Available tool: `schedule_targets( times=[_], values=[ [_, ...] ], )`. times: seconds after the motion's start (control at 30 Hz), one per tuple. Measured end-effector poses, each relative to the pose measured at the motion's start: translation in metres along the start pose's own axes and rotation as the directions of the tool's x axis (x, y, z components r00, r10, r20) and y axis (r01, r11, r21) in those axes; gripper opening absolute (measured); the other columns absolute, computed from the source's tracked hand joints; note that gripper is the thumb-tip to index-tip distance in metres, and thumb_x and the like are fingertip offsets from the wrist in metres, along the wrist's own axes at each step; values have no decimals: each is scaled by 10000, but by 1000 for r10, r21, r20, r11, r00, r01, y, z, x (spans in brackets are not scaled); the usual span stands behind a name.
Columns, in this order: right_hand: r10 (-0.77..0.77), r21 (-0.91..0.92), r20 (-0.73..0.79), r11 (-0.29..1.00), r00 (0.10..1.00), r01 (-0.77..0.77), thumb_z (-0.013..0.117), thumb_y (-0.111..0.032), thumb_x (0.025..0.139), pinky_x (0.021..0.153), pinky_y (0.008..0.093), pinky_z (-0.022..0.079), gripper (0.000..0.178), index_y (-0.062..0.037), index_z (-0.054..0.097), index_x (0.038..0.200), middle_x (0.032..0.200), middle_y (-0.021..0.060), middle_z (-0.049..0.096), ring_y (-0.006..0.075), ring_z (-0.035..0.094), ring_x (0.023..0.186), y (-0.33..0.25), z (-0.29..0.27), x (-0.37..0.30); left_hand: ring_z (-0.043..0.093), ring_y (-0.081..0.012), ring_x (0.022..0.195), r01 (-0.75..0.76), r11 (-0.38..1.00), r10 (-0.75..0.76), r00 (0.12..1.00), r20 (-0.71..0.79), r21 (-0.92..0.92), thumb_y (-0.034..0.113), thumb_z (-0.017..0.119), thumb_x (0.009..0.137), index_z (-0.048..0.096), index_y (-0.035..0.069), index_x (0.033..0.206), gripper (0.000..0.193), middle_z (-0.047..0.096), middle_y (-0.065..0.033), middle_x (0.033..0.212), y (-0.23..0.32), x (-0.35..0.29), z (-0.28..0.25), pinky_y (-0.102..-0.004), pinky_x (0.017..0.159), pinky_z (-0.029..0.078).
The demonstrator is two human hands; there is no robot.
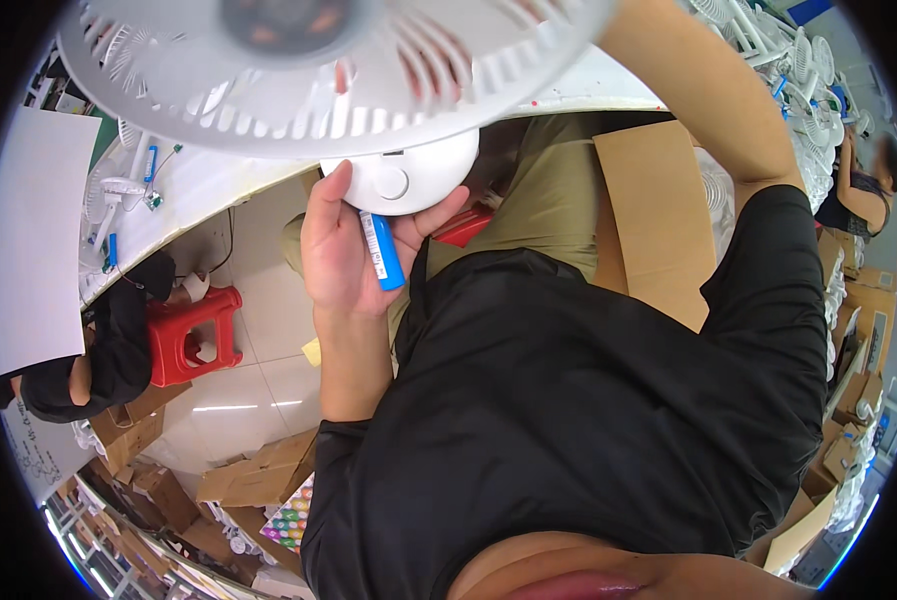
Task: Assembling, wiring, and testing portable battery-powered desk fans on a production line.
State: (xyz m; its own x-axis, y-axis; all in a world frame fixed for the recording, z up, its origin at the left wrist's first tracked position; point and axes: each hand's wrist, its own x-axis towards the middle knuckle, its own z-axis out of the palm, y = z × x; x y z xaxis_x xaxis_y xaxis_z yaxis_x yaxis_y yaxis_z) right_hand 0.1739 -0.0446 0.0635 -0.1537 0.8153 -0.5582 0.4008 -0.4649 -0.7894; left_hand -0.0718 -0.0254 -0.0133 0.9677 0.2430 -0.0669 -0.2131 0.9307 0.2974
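A white desk fan is held up close in front of me, its slotted round guard blurred at the top of the view. My left hand grips the fan's rounded white base from below, thumb on one edge and fingertips on the other. A blue cylindrical battery with a white label lies against that palm, its upper end at the base's underside; whether it is attached I cannot tell. From the right, my right arm reaches behind the guard. Only patches of my right hand show through the slots, its fingers mostly hidden.
On the white table at left lie fan parts and blue batteries. An open cardboard box stands right of my legs. A red stool and a person's dark sleeve are at left. More fans are piled far right, near another person.
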Motion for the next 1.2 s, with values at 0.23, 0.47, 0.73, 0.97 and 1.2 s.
schedule_targets(
  times=[0.23,0.47,0.73,0.97,1.2],
  values=[
    [-265,-63,-167,964,950,258,451,-103,904,601,262,446,315,13,625,1139,779,80,603,154,509,634,-24,31,-39,307,-565,1335,122,962,-84,984,158,-244,270,382,1001,113,69,1529,625,248,-260,1530,5,-6,-20,-600,942,504],
    [-464,71,-279,863,841,500,454,-81,899,535,233,382,313,12,622,1145,723,56,555,135,473,601,9,34,-15,335,-572,1312,74,973,-23,973,228,-219,288,346,1011,68,121,1541,621,199,-274,1540,9,-22,-34,-571,877,560],
    [-316,339,-436,810,843,479,470,-79,909,522,202,348,284,14,611,1138,689,29,514,100,431,585,59,29,33,544,-574,1082,-54,997,66,975,211,-63,306,333,1002,13,153,1544,647,184,-293,1531,9,-36,-33,-575,840,579],
    [-166,703,-507,488,846,517,497,-53,932,503,191,308,239,-4,579,1152,700,10,474,77,382,571,129,1,60,635,-555,905,-83,996,85,953,289,-21,327,343,990,-29,175,1543,683,168,-291,1531,14,-34,-31,-572,821,586],
    [-422,814,-547,-68,723,577,503,-12,929,527,204,342,220,-6,537,1146,714,25,484,87,409,597,187,-14,78,650,-534,883,-173,970,127,959,254,169,321,357,973,-21,160,1542,701,193,-291,1519,17,-33,-29,-536,714,620]
  ],
)
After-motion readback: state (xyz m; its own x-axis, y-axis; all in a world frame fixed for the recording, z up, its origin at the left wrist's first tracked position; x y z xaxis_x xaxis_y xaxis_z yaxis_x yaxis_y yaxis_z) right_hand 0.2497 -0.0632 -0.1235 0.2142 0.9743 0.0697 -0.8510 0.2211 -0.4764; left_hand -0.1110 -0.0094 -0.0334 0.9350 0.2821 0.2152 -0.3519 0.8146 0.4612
